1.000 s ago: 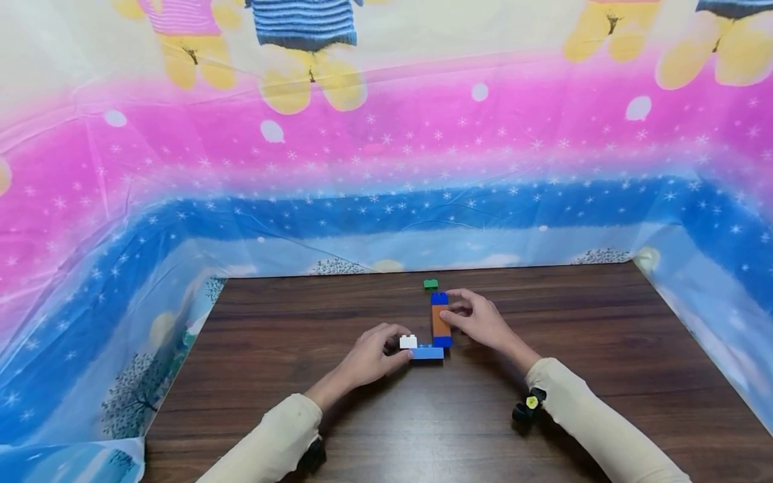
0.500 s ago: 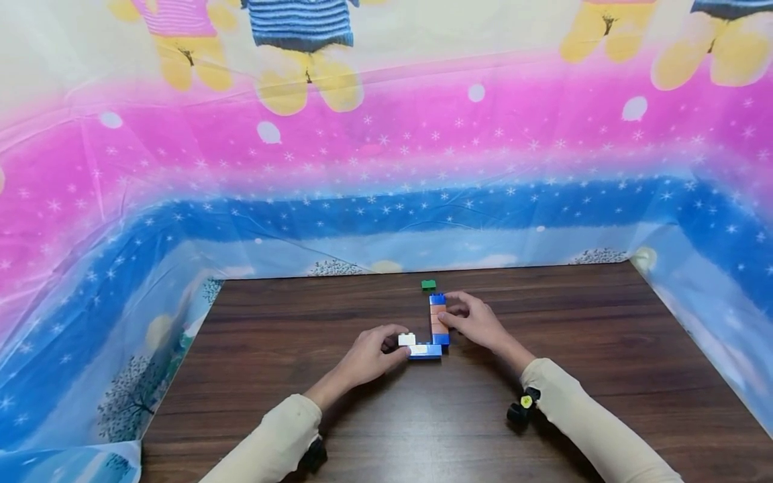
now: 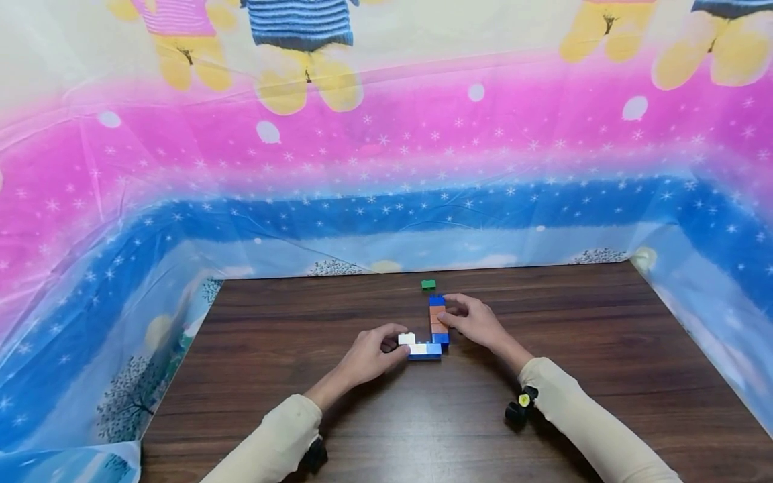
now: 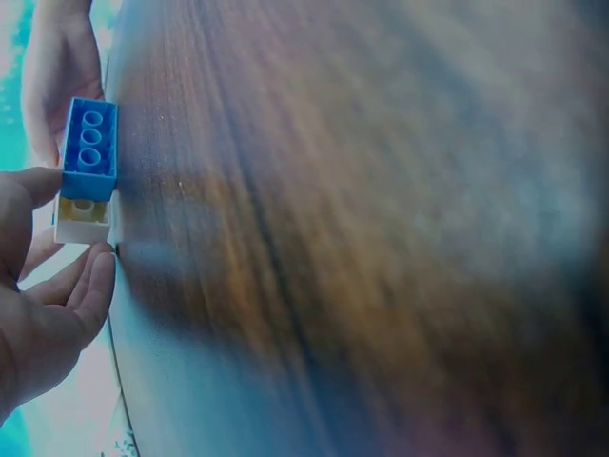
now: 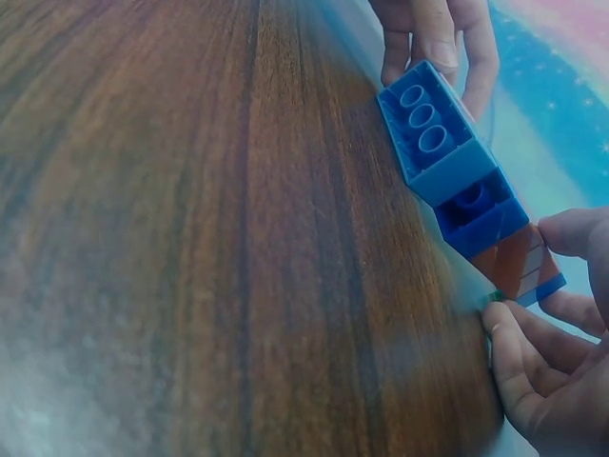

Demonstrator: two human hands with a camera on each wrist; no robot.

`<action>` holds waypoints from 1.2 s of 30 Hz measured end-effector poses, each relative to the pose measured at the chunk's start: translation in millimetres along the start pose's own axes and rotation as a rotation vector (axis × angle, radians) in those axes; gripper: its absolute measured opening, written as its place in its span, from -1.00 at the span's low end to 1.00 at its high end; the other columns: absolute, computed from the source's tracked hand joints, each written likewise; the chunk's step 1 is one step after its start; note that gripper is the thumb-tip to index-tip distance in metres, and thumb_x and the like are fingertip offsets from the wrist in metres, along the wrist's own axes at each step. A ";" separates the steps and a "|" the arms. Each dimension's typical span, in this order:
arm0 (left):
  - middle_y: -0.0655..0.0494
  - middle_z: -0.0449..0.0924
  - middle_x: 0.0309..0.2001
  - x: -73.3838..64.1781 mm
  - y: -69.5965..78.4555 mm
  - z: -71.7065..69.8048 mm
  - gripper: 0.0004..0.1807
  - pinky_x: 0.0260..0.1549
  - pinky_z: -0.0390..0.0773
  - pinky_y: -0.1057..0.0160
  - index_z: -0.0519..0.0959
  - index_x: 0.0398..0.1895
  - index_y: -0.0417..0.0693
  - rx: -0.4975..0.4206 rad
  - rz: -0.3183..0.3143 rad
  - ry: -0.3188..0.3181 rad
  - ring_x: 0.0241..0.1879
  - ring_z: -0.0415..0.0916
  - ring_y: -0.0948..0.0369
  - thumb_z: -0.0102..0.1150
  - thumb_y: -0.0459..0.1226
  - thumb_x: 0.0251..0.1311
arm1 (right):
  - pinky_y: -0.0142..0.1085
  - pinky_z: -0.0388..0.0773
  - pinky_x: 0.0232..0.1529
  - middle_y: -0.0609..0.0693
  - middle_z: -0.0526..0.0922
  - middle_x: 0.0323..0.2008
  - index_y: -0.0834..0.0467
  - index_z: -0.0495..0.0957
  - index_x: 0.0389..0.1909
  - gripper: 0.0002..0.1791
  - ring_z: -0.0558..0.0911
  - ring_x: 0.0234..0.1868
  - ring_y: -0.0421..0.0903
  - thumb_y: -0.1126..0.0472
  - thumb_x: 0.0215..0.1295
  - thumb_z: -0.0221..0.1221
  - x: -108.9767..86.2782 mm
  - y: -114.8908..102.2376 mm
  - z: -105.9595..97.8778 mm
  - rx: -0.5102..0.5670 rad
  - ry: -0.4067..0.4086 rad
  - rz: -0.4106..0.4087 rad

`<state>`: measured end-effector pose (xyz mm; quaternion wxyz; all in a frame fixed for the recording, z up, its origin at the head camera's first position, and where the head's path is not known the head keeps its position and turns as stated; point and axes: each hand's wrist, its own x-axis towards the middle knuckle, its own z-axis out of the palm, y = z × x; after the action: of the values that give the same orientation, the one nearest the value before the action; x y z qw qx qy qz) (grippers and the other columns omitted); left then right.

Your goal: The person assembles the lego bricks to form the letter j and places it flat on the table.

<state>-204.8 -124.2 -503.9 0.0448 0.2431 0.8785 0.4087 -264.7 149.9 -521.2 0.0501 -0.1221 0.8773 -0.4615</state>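
Both hands hold one joined build of toy building bricks in the head view. My left hand (image 3: pixel 371 355) pinches its left end, where a white brick (image 3: pixel 406 339) sits on a long blue brick (image 3: pixel 427 351), thumb at the blue brick's end. On the right, orange bricks (image 3: pixel 437 320) stack between a dark blue brick (image 3: pixel 440 339) and another blue brick (image 3: pixel 436 300) with studs up. Thumb and fingers of my right hand (image 3: pixel 480 325) grip this orange stack. The long brick's hollow underside (image 5: pixel 422 116), with its round tubes, faces the right wrist camera.
A small green brick (image 3: pixel 428 284) lies alone behind the build, near the far edge of the brown wooden table (image 3: pixel 302 302). A printed cloth (image 3: pixel 362 215) hangs along the back and sides. Black wrist devices (image 3: pixel 518 409) sit under both sleeves.
The build has tipped slightly, and glare now shows on the long blue brick's front. Both hands keep their grip in nearly the same place. The head view has shifted a little.
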 end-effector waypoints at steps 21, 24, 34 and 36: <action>0.13 0.70 -0.01 1.4 -0.5 2.0 -0.65 -0.05 0.63 0.25 0.61 0.19 -0.01 -0.006 -0.029 0.010 -0.04 0.66 0.26 0.22 -0.12 0.43 | -0.22 0.57 -0.22 0.04 0.69 0.01 0.15 0.53 0.33 -0.40 0.64 -0.09 -0.09 -0.07 0.40 0.28 0.5 0.2 1.6 -0.044 0.002 -0.011; 0.13 0.70 -0.02 1.2 -0.4 2.0 -0.66 -0.06 0.63 0.26 0.61 0.19 0.00 0.000 -0.029 0.012 -0.05 0.66 0.26 0.22 -0.12 0.43 | -0.23 0.56 -0.26 0.04 0.69 -0.01 0.16 0.54 0.31 -0.43 0.64 -0.13 -0.09 -0.06 0.40 0.28 1.2 -0.7 0.2 -0.045 -0.003 -0.021; 0.05 0.60 0.12 0.6 1.6 1.4 -0.54 -0.03 0.63 0.22 0.57 0.27 -0.08 -0.005 -0.003 -0.004 0.03 0.61 0.20 0.23 -0.06 0.43 | -0.13 0.61 -0.12 0.02 0.71 -0.03 0.13 0.58 0.24 -0.52 0.67 -0.06 -0.03 -0.03 0.43 0.26 13.0 -4.5 -15.6 -0.114 0.023 -0.072; 0.06 0.60 0.13 1.1 2.4 2.0 -0.54 -0.03 0.62 0.21 0.57 0.27 -0.09 -0.002 0.000 -0.008 0.03 0.60 0.20 0.23 -0.06 0.42 | -0.08 0.61 -0.08 0.01 0.71 -0.03 0.12 0.59 0.23 -0.54 0.67 -0.05 -0.02 -0.03 0.44 0.25 18.0 -5.3 -18.7 -0.132 0.029 -0.087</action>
<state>-204.3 -121.0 -503.3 0.0483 0.2447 0.8780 0.4085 -284.9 157.3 -505.7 0.0088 -0.1565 0.9003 -0.4062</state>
